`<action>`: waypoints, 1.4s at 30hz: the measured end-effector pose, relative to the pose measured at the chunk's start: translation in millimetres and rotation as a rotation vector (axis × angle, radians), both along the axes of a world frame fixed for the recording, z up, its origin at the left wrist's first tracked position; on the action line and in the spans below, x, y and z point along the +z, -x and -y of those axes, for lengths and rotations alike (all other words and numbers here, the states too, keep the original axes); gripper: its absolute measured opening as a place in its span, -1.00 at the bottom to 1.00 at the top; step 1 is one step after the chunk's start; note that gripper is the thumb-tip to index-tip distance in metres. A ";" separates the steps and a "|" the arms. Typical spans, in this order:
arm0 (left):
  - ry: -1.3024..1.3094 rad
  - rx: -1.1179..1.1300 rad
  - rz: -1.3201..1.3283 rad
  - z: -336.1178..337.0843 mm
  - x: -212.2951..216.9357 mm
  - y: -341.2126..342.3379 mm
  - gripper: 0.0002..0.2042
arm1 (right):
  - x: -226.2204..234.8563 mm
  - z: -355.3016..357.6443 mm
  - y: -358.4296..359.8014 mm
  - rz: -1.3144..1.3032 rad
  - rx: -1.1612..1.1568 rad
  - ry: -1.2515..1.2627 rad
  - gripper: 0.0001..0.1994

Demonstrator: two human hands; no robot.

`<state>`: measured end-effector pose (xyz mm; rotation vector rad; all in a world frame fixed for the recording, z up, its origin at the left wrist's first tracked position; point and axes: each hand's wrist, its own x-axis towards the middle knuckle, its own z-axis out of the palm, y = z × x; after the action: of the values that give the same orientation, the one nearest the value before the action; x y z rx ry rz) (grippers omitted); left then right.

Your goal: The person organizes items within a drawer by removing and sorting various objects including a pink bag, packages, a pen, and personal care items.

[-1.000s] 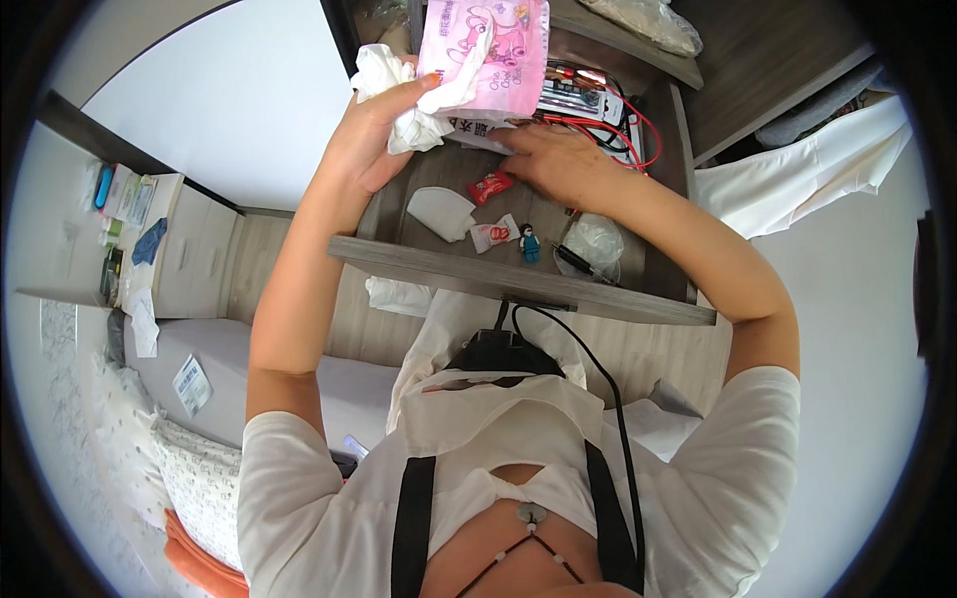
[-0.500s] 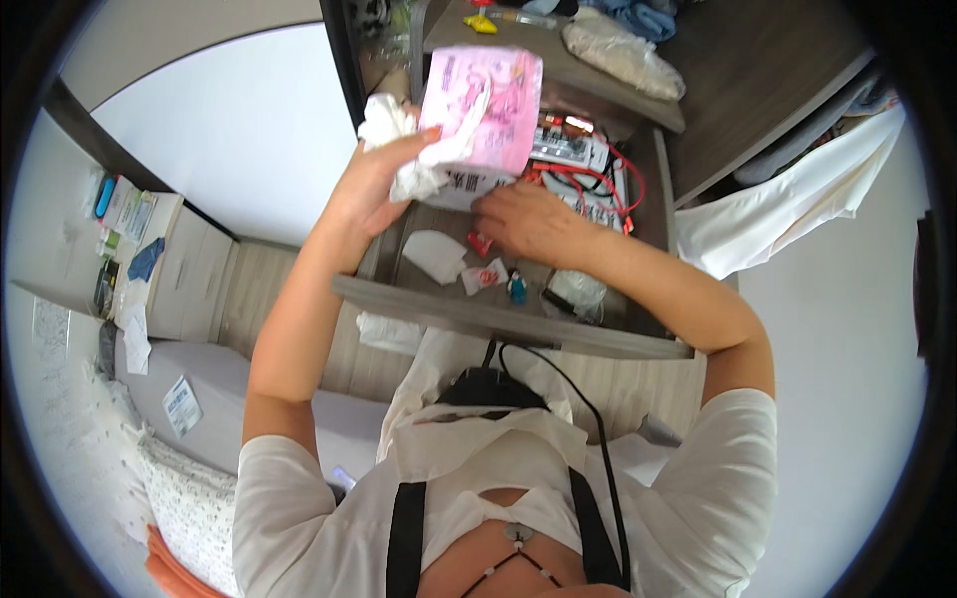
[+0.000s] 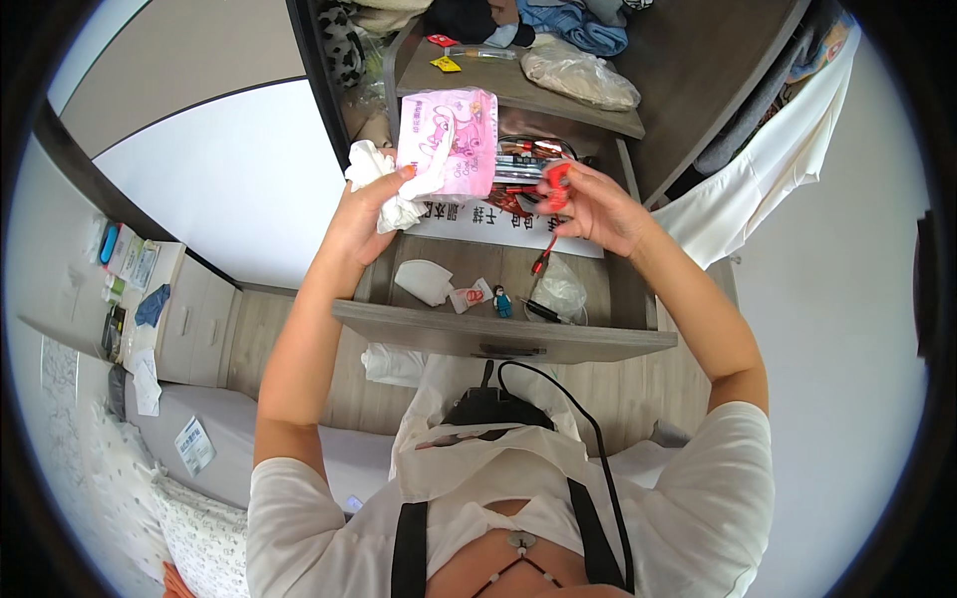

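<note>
- Left hand [image 3: 364, 214] raised, forearm upright, fingers curled shut in a grip.
- Right hand [image 3: 595, 209] raised beside it, fingertips pinched together, elbow bent outward.

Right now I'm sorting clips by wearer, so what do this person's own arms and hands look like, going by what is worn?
Both forearms are bare from the elbows down. Short white sleeves end above the elbows, belonging to a loose white top. The left hand has orange-painted fingernails; the right hand shows no ring, watch or glove that I can make out. Dark straps and a black cable run over the chest, not along the arms.
</note>
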<state>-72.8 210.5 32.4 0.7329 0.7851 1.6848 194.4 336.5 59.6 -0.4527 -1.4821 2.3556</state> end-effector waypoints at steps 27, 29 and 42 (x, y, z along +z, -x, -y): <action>0.009 0.054 -0.120 6.1 6.6 -5.6 -0.68 | -15.6 9.7 -22.3 0.684 0.180 -0.946 -0.69; 0.023 0.057 -0.130 6.2 7.5 -5.5 -0.68 | -9.5 6.8 -20.8 0.705 0.202 -0.927 -0.67; -0.011 0.045 -0.079 6.7 7.1 -5.1 -0.72 | -12.7 5.2 -19.0 0.677 -0.032 -0.718 -0.80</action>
<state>-67.6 203.8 39.5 0.7990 0.8532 1.7103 213.4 331.3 46.9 -1.1037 -2.4230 1.5119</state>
